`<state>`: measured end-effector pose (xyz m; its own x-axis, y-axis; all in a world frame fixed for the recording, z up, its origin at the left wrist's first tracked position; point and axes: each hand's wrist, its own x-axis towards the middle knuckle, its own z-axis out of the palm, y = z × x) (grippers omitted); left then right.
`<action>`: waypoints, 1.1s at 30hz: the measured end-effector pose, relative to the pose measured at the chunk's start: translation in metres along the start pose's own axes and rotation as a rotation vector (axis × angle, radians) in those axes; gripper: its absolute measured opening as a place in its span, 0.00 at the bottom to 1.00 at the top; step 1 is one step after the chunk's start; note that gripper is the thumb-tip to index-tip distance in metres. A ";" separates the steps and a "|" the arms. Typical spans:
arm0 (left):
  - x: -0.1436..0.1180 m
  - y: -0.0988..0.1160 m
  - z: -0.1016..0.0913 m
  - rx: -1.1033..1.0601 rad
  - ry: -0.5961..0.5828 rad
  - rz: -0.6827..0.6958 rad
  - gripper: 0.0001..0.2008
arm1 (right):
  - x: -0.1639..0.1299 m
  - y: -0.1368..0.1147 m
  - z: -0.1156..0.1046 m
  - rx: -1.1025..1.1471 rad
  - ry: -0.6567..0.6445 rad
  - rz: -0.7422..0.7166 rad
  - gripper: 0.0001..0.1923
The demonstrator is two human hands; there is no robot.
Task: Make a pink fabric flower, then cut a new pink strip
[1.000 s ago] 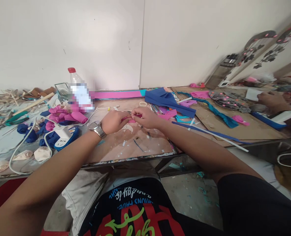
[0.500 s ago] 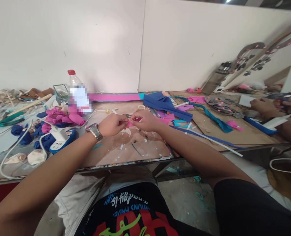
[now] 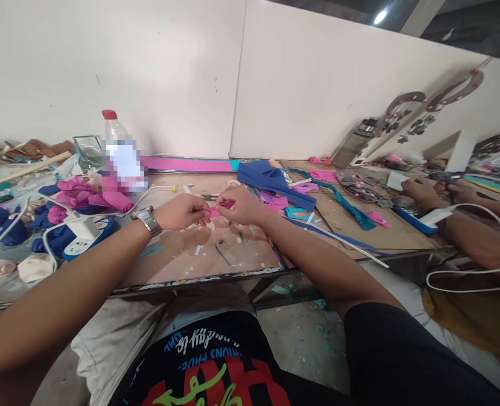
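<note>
A small pink piece (image 3: pixel 216 212), apparently thin and pliable, spans the short gap between the two hands above the near-middle of the worktable (image 3: pixel 252 258). The left hand (image 3: pixel 180 212) pinches its left end between thumb and fingers; the right hand (image 3: pixel 242 206) pinches the right end likewise. Only the middle of the piece lies exposed, between the two grips; the ends are hidden by the fingers, and whether it touches the tabletop cannot be told. The two-ended hold probably serves to keep so soft a material under control, and its place before the body lets both arms reach it equally.

To the right and farther back lies a folded blue cloth (image 3: pixel 270 179), beside other coloured scraps, presumably kept within reach. Along the wall runs a long pink strip (image 3: pixel 190 164), laid flat, perhaps to avoid creasing. To the left, a heap of pink rolled pieces (image 3: pixel 76 193) sits near a red-capped bottle (image 3: pixel 115 131). At far right, a co-worker's hand (image 3: pixel 419 192) is near a white card (image 3: pixel 397 180).
</note>
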<state>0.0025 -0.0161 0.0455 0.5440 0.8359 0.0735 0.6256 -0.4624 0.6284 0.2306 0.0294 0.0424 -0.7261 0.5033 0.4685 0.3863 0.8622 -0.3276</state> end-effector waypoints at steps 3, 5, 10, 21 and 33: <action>0.000 -0.001 -0.001 -0.028 -0.035 -0.038 0.13 | -0.001 0.002 -0.001 -0.009 -0.010 0.001 0.07; 0.000 -0.002 -0.001 -0.039 -0.040 -0.039 0.13 | 0.000 0.003 -0.001 -0.002 -0.049 -0.026 0.09; 0.002 -0.006 0.003 -0.192 -0.074 -0.086 0.13 | 0.001 0.005 0.001 -0.012 -0.087 -0.078 0.11; 0.004 -0.011 0.006 -0.280 -0.099 -0.096 0.15 | 0.001 0.008 0.003 0.025 -0.058 -0.110 0.12; 0.003 -0.004 0.005 -0.545 -0.173 -0.144 0.17 | 0.002 0.009 0.004 0.005 0.015 -0.171 0.13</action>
<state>0.0046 -0.0133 0.0394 0.5872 0.7971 -0.1406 0.3471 -0.0911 0.9334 0.2306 0.0380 0.0364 -0.7726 0.3496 0.5299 0.2548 0.9353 -0.2455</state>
